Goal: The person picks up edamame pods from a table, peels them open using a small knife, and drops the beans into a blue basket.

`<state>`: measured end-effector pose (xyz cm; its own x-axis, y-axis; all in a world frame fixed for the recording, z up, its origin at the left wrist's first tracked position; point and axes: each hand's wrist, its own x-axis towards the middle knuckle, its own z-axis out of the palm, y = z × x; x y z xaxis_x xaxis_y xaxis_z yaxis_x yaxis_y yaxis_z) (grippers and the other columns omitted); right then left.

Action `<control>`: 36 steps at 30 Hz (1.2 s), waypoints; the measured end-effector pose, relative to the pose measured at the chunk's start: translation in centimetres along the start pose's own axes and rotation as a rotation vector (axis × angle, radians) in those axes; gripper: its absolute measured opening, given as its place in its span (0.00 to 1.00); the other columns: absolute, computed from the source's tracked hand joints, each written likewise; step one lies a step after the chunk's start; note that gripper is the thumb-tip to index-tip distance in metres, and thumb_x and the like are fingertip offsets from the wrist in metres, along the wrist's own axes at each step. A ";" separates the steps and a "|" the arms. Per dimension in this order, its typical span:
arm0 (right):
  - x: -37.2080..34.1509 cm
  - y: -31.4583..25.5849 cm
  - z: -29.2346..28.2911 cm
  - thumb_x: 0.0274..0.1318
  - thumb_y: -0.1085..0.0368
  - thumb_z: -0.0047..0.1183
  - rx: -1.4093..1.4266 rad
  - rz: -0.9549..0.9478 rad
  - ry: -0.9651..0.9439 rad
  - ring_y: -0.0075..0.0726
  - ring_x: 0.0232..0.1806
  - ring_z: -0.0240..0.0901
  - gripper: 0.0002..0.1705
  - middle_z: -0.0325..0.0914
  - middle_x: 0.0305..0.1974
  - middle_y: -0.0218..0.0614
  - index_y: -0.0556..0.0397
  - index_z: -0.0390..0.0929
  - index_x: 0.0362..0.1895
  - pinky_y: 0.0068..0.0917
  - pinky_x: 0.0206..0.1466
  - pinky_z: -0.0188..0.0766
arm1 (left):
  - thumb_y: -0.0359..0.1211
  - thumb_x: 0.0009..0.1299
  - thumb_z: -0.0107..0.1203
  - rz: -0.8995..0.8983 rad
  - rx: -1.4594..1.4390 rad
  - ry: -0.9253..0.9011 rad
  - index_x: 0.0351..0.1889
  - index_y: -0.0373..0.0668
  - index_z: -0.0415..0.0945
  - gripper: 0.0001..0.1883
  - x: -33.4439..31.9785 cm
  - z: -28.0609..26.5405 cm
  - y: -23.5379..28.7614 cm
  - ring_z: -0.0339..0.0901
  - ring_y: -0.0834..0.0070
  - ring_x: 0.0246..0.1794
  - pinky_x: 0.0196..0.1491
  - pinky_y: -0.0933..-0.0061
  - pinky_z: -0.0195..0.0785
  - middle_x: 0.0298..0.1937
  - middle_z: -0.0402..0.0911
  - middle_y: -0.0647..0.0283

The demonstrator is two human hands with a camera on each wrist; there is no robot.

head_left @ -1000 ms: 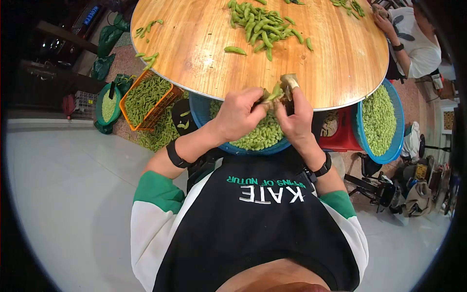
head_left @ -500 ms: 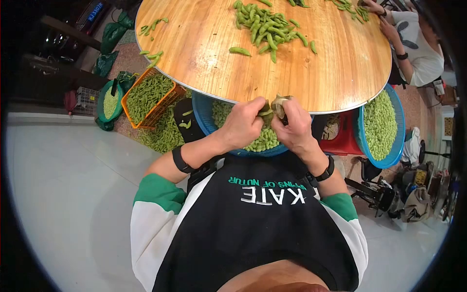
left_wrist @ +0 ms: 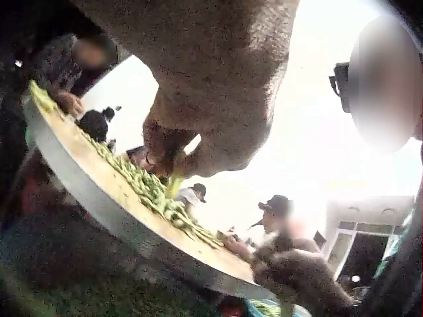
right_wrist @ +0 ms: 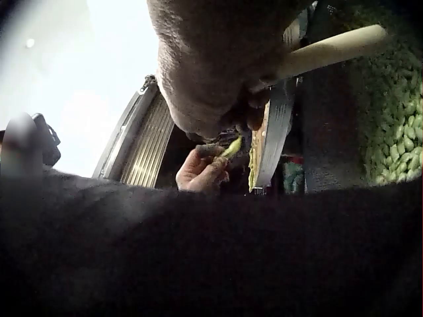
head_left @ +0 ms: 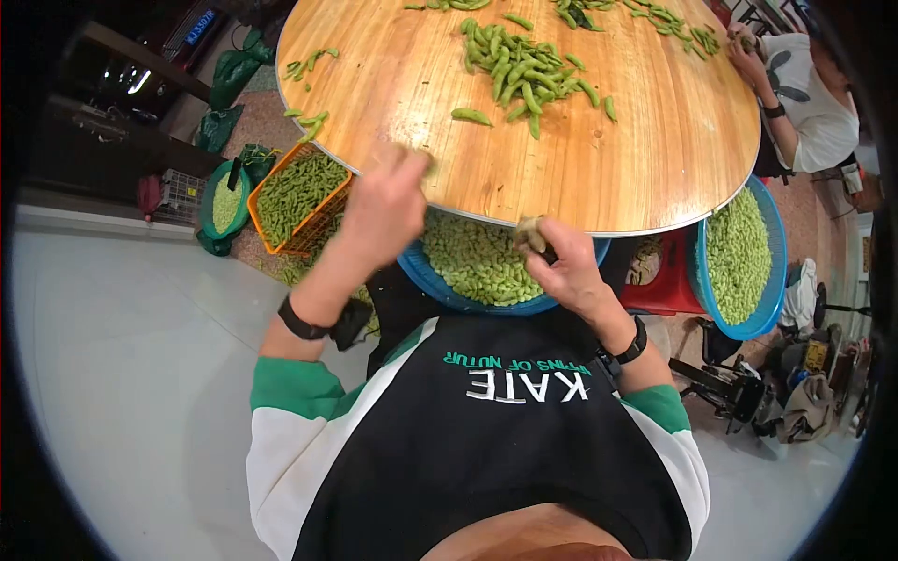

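In the head view my left hand (head_left: 382,208), blurred, is over the table's near edge left of the blue basin (head_left: 441,285). A yellow-green pod (left_wrist: 175,178) is pinched between its thumb and fingers in the left wrist view; the right wrist view shows the pod (right_wrist: 232,148) at the left hand (right_wrist: 198,173) too. My right hand (head_left: 569,266) is at the table edge above the basin, fingers curled round a pale brown thing (head_left: 530,234). A pale rod-like part (right_wrist: 337,51) sticks out beside the right hand (right_wrist: 205,66). Shelled beans (head_left: 496,266) lie in the basin.
A heap of pods (head_left: 524,70) lies on the round wooden table (head_left: 393,103). An orange crate (head_left: 273,245) of pods stands left, a second blue basin (head_left: 781,299) of beans right, near a red stool (head_left: 669,280). Another person (head_left: 812,112) sits at the table's right.
My left hand has moved away from the right one, leftward and up over the table edge. The right hand stays above the basin, slightly lower in view. The table has shifted slightly right and down.
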<state>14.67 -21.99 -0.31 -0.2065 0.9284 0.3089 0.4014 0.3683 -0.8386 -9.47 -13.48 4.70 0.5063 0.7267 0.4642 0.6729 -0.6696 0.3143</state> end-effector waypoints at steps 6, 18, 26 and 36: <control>0.4 0.1 0.6 0.42 0.73 0.62 -0.090 -0.270 -0.028 0.48 0.25 0.67 0.12 0.69 0.24 0.41 0.60 0.74 0.32 0.35 0.29 0.65 | 0.33 0.61 0.54 -0.265 0.078 -0.158 0.36 0.37 0.75 0.10 5.9 4.1 -2.4 0.76 0.53 0.41 0.41 0.53 0.70 0.40 0.77 0.49; 0.5 -0.3 -1.2 0.66 0.67 0.38 0.772 0.432 0.086 0.21 0.25 0.67 0.22 0.72 0.31 0.32 0.59 0.63 0.62 0.17 0.23 0.63 | 0.30 0.63 0.53 -0.189 -0.371 -0.196 0.36 0.36 0.73 0.07 7.7 7.8 -1.3 0.78 0.61 0.29 0.33 0.60 0.70 0.33 0.80 0.55; 0.9 0.1 -0.5 0.68 0.62 0.39 1.218 0.454 0.088 0.23 0.23 0.61 0.16 0.71 0.33 0.38 0.56 0.65 0.55 0.16 0.18 0.57 | 0.25 0.67 0.55 -0.502 -1.281 -0.432 0.39 0.37 0.76 0.04 3.8 5.4 3.5 0.73 0.87 0.27 0.29 0.85 0.65 0.29 0.79 0.68; 0.7 -0.4 -0.2 0.68 0.63 0.40 1.328 0.467 0.092 0.23 0.21 0.58 0.20 0.69 0.31 0.37 0.56 0.63 0.60 0.16 0.18 0.57 | 0.22 0.65 0.54 -0.345 -1.142 -0.283 0.38 0.35 0.75 0.05 2.4 6.0 3.7 0.71 0.88 0.32 0.34 0.83 0.66 0.30 0.76 0.71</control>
<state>14.56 -21.46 0.39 -0.2109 0.9693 -0.1267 -0.7231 -0.2419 -0.6470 -2.51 -13.27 2.06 0.5904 0.8047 0.0614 0.0077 -0.0817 0.9966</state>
